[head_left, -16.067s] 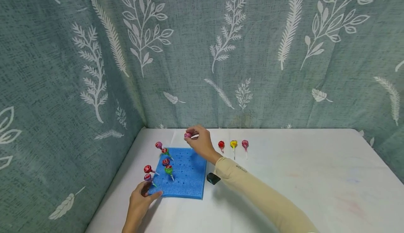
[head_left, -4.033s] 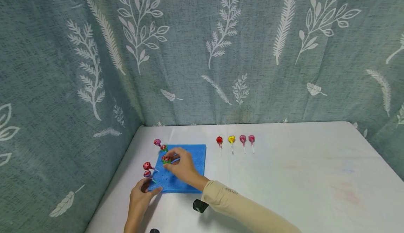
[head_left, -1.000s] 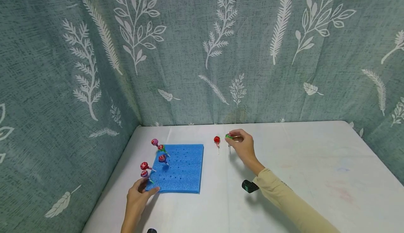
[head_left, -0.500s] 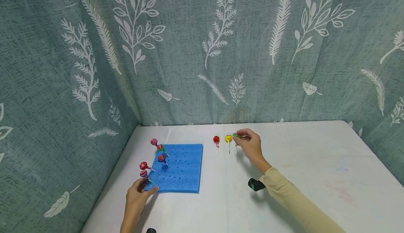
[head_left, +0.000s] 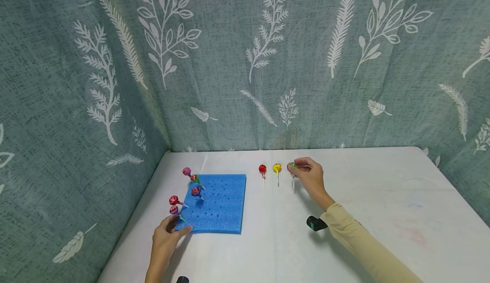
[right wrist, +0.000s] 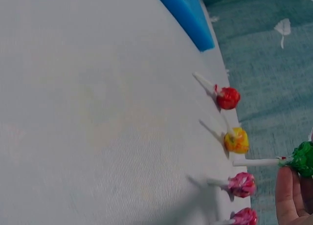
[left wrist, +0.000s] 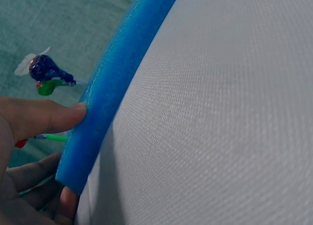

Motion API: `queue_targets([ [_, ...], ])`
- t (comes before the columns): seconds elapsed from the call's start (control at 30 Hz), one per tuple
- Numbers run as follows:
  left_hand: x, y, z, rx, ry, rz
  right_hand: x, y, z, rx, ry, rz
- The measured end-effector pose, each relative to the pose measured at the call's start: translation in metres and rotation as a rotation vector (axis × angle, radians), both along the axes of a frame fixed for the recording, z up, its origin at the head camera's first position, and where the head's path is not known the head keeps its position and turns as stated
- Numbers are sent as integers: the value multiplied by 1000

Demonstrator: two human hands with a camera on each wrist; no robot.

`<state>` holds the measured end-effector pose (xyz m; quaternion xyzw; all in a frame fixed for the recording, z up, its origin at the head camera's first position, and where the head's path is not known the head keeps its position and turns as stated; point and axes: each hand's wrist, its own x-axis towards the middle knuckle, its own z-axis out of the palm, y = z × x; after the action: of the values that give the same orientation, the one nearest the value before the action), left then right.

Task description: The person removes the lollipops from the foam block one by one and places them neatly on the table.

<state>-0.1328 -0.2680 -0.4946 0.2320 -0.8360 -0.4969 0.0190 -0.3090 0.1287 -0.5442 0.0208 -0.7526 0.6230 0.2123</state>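
The left hand (head_left: 163, 237) grips the foam (head_left: 226, 206), likely steadying it. The right hand (head_left: 312, 176) pinches a green lollipop (right wrist: 303, 157), leaving its stick (right wrist: 257, 163) free.

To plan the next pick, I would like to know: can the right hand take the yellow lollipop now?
Probably not at once: nothing visible blocks the way to the yellow lollipop, but the right hand pinches a green lollipop.

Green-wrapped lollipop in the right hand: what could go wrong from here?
1. The right hand holds the green-wrapped, white-sticked round lollipop close to the pink-wrapped lollipops; lowering it might knock one askew.
2. The left hand grips the blue foam slab's corner right beside a purple-and-red round lollipop; a finger shift could bump it.
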Motion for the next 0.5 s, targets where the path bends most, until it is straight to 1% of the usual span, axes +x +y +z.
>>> queue_targets([
  [0.17, 0, -1, 0, -1, -1, -4, -1, 5, 1, 4, -28, -21],
  [0.3, -1, -1, 0, -2, -3, 3, -3, 10, 0, -11, -50, -27],
  [0.43, -1, -2, 0, -1, -5, 1, -7, 16, -3, 34, -87, -52],
  [0.5, -1, -2, 0, -2, -3, -3, -8, 19, -3, 38, -96, -56],
])
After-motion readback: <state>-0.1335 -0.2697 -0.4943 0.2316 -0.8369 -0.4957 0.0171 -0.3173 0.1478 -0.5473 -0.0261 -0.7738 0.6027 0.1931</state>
